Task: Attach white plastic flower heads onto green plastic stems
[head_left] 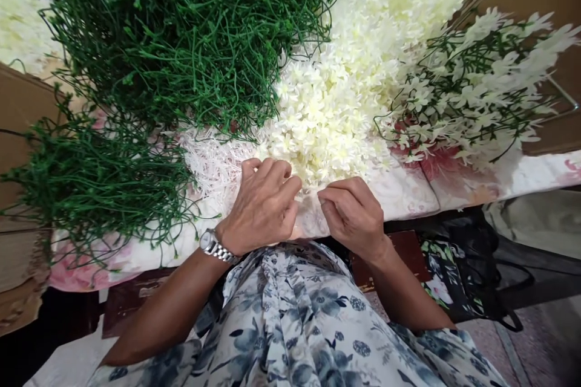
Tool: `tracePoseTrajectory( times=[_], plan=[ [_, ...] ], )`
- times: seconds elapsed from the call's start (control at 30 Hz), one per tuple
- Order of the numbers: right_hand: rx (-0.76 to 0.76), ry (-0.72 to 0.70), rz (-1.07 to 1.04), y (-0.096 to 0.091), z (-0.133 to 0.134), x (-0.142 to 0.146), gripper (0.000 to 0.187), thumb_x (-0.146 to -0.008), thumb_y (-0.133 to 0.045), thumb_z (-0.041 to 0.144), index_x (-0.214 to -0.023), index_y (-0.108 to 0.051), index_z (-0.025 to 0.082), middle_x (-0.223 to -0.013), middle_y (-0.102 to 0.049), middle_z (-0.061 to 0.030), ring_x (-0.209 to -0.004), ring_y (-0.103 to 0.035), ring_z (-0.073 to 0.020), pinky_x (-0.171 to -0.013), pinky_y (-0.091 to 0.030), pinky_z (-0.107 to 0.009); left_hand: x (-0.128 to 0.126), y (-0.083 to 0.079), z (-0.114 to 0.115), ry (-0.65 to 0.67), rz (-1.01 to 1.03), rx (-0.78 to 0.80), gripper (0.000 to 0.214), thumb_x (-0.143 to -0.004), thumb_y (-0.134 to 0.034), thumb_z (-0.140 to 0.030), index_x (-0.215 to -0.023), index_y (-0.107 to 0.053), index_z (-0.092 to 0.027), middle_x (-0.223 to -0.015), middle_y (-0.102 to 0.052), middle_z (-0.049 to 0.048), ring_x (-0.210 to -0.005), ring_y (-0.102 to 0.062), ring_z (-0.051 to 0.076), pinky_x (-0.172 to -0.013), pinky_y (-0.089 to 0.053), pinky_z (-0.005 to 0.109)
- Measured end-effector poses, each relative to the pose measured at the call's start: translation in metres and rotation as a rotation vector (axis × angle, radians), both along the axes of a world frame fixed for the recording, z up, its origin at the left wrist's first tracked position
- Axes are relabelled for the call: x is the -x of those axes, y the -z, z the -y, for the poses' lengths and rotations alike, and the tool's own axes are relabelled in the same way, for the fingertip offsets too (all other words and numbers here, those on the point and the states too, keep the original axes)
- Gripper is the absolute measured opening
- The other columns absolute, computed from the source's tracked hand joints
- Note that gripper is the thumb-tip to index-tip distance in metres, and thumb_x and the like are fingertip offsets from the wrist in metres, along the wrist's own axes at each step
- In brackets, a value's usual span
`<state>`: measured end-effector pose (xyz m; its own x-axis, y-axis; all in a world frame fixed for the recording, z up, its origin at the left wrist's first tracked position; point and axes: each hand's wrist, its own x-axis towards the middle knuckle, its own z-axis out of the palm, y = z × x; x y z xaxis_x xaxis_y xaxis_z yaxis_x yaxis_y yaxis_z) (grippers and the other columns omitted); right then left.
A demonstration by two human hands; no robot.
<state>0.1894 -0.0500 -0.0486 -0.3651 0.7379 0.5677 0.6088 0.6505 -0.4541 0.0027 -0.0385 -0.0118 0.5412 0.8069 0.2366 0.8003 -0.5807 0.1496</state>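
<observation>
Left grip (pixel 263 205) curled, right grip (pixel 351 214) pinched — knuckles up, close together

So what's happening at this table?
A seated person works at the near edge of a pile of white blossoms on a floral cloth. The left hand, with a wristwatch, and the right hand are curled close together there; what they pinch is hidden. Green stems lie to the left, flowered sprays to the right.

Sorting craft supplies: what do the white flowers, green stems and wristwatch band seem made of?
White flowers: likely fabric or plastic, matte, identical petals. Green stems: probably moulded plastic, thin uniform strands. Wristwatch band on the left hand: metal, shiny silver links.
</observation>
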Motion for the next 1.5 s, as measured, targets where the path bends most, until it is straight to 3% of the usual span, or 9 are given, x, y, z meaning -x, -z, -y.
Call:
tracePoseTrajectory(
  times=[0.1,0.3,0.57,0.77,0.9,1.1,1.23,1.4,1.5],
  plan=[
    [0.047,-0.023,0.117,0.004,0.005,0.001,0.010,-0.078,-0.055,0.010,-0.085,-0.060,0.016,-0.080,-0.059,-0.0062,-0.077,-0.050,-0.0165,-0.070,-0.044,-0.032,-0.003,0.006,0.001,-0.025,-0.060,-0.023,0.013,-0.080,-0.048,-0.027,-0.083,-0.056,-0.017,-0.086,-0.054,0.0071,-0.082,-0.045,0.022,-0.077,-0.031,0.041],
    [0.094,0.003,0.334,0.003,0.007,0.006,0.013,-0.082,-0.053,0.016,-0.090,-0.063,0.017,-0.082,-0.062,-0.0062,-0.078,-0.048,-0.0188,-0.070,-0.040,-0.034,-0.002,0.015,-0.001,-0.104,0.012,-0.105,0.018,-0.083,-0.046,-0.019,-0.067,-0.053,-0.017,-0.075,-0.054,0.0041,-0.074,-0.045,0.018,-0.075,-0.031,0.038],
    [0.012,0.002,0.208,0.010,0.005,0.002,0.013,-0.077,-0.058,0.013,-0.089,-0.062,0.015,-0.084,-0.065,-0.0062,-0.078,-0.051,-0.0182,-0.071,-0.042,-0.034,-0.011,0.008,0.005,-0.101,0.029,-0.026,0.023,-0.085,-0.045,-0.034,-0.080,-0.056,-0.015,-0.079,-0.055,0.0076,-0.079,-0.046,0.022,-0.074,-0.033,0.039],
    [0.003,0.020,0.148,0.016,0.006,0.001,0.017,-0.075,-0.059,0.011,-0.092,-0.061,0.016,-0.083,-0.065,-0.0058,-0.079,-0.053,-0.0180,-0.073,-0.043,-0.034,-0.013,0.016,0.002,-0.121,0.033,-0.089,0.016,-0.083,-0.044,-0.018,-0.069,-0.051,-0.017,-0.072,-0.054,0.0044,-0.073,-0.046,0.020,-0.070,-0.031,0.037],
    [-0.014,0.020,0.123,0.017,0.006,0.002,0.017,-0.075,-0.060,0.011,-0.092,-0.061,0.017,-0.082,-0.065,-0.0053,-0.079,-0.055,-0.0172,-0.073,-0.043,-0.034,-0.004,0.018,0.006,-0.175,0.083,-0.083,0.018,-0.083,-0.045,-0.017,-0.066,-0.050,-0.017,-0.067,-0.053,0.0031,-0.069,-0.046,0.017,-0.070,-0.033,0.036],
    [-0.060,0.038,0.054,0.010,0.007,0.002,0.021,-0.073,-0.062,0.009,-0.091,-0.061,0.017,-0.081,-0.065,-0.0054,-0.078,-0.057,-0.0167,-0.072,-0.044,-0.034,0.009,0.015,0.019,-0.286,0.389,0.005,0.011,-0.082,-0.049,-0.016,-0.071,-0.050,-0.017,-0.068,-0.053,0.0007,-0.070,-0.049,0.015,-0.071,-0.034,0.033],
    [-0.048,0.016,-0.003,-0.006,0.008,0.009,0.023,-0.074,-0.060,0.009,-0.095,-0.060,0.018,-0.082,-0.065,-0.0055,-0.076,-0.056,-0.0159,-0.070,-0.045,-0.032,0.014,0.011,0.029,-0.321,0.725,0.194,0.011,-0.082,-0.051,-0.016,-0.071,-0.051,-0.017,-0.068,-0.052,-0.0009,-0.067,-0.048,0.012,-0.066,-0.038,0.027],
    [0.137,-0.068,-0.043,-0.026,0.008,0.030,0.029,-0.079,-0.058,0.018,-0.107,-0.055,0.014,-0.089,-0.064,-0.0085,-0.081,-0.056,-0.0171,-0.071,-0.047,-0.032,0.017,0.008,0.037,-0.273,0.998,0.421,0.009,-0.083,-0.053,-0.019,-0.074,-0.054,-0.017,-0.070,-0.051,-0.0009,-0.064,-0.047,0.010,-0.059,-0.038,0.024],
    [0.227,-0.121,-0.086,-0.032,0.008,0.039,0.012,-0.082,-0.053,0.018,-0.092,-0.058,0.015,-0.074,-0.061,-0.0039,-0.070,-0.054,-0.0135,-0.064,-0.046,-0.028,0.018,0.008,0.041,-0.209,1.039,0.406,0.008,-0.083,-0.053,-0.019,-0.075,-0.054,-0.017,-0.071,-0.052,-0.0001,-0.066,-0.049,0.011,-0.060,-0.039,0.024]
  ],
)
